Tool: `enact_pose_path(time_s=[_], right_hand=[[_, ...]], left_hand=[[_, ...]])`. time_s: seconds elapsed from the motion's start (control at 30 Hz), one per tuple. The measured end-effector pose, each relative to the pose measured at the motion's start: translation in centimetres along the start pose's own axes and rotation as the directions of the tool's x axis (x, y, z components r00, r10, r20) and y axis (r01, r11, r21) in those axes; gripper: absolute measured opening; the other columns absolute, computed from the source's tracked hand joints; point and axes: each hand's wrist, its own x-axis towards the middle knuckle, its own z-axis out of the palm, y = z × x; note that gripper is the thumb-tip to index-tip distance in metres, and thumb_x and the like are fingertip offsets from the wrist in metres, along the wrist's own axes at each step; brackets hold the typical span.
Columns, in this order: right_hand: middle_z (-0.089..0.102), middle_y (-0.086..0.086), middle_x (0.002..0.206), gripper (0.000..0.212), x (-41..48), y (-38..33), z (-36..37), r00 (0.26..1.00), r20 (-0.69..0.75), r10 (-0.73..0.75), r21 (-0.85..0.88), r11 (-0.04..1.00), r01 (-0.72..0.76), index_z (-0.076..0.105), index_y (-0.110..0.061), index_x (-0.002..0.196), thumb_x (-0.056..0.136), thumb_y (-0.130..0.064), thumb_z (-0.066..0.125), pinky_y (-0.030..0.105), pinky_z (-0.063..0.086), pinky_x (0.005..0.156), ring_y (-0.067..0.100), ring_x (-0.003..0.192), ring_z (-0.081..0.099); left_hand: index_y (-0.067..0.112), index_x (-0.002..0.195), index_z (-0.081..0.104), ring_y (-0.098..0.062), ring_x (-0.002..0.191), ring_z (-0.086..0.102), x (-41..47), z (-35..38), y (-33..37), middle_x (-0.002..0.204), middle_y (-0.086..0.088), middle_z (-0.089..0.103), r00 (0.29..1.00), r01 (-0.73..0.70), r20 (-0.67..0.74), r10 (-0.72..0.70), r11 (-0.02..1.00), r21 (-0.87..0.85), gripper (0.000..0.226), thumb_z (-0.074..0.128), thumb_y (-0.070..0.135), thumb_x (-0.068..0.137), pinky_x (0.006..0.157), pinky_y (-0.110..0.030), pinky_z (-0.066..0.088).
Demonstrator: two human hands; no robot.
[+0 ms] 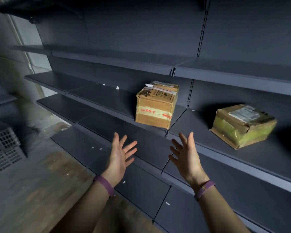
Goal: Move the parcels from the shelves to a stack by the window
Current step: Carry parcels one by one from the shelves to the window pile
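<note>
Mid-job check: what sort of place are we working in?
Likely a stockroom or parcel depot: long dark metal shelving with slotted uprights, a taped cardboard parcel and a flatter green-taped parcel on one shelf, a grid-sided crate on the floor.

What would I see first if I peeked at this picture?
Two bare hands jump out first: the left hand and the right hand reach up in the middle, fingers spread, holding nothing, with purple wristbands on both wrists. Just above them a tall brown parcel stands on a dark grey shelf. A flatter parcel with green tape lies further right on the same level.
</note>
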Motion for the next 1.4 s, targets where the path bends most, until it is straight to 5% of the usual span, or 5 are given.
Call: enact_pose_path(time_s=[0.6,0.8,0.93,1.3,1.4], right_hand=[[0.045,-0.012,0.153,0.084,18.3,-1.2,1.8,0.962,-0.176,-0.207,-0.188,0.967,0.173,0.035,-0.032,0.153,0.081,-0.074,0.031,0.021,0.035,0.105,0.006,0.138,0.045],[0.064,-0.004,0.136,0.079,21.9,-1.5,3.0,0.926,-0.258,-0.274,-0.223,0.950,0.219,0.054,-0.034,0.141,0.082,-0.081,0.032,0.046,0.041,0.112,0.016,0.128,0.058],[0.067,-0.004,0.132,0.082,22.0,-1.1,3.4,0.917,-0.280,-0.285,-0.192,0.952,0.237,0.066,-0.033,0.130,0.074,-0.089,0.043,0.048,0.037,0.115,0.014,0.126,0.060],[0.063,-0.005,0.137,0.086,15.8,0.9,5.6,0.915,-0.272,-0.297,-0.223,0.945,0.240,0.059,-0.035,0.137,0.073,-0.091,0.041,0.051,0.034,0.117,0.016,0.131,0.055],[0.063,-0.005,0.138,0.083,12.4,2.3,6.0,0.925,-0.238,-0.296,-0.230,0.942,0.243,0.057,-0.038,0.138,0.076,-0.090,0.039,0.052,0.035,0.116,0.016,0.131,0.056]], left_hand=[[0.034,0.151,0.030,-0.014,0.145,0.027,23.1,2.0,4.9,0.159,0.004,0.028,0.996,-0.071,0.058,0.065,0.991,0.112,0.058,0.027,0.058,0.099,0.102,-0.026,0.023],[0.044,0.113,0.061,0.000,0.102,0.066,28.3,2.8,4.7,0.124,0.010,0.065,0.993,0.015,0.112,-0.031,0.990,0.141,0.043,0.025,0.063,0.099,0.095,-0.028,0.044],[0.036,0.121,0.064,-0.024,0.123,0.056,29.1,2.6,3.8,0.122,-0.001,0.069,0.988,0.089,0.108,-0.108,0.982,0.164,0.067,0.032,0.081,0.083,0.115,-0.052,0.029],[0.030,0.133,0.057,-0.022,0.120,0.058,23.1,-0.6,4.7,0.126,-0.004,0.065,0.978,0.100,0.169,-0.124,0.984,0.146,0.063,0.026,0.069,0.095,0.111,-0.044,0.037],[0.035,0.110,0.066,-0.017,0.107,0.065,19.2,-2.4,4.6,0.113,0.001,0.072,0.984,0.056,0.153,-0.087,0.979,0.198,0.055,0.025,0.069,0.096,0.096,-0.036,0.046]])
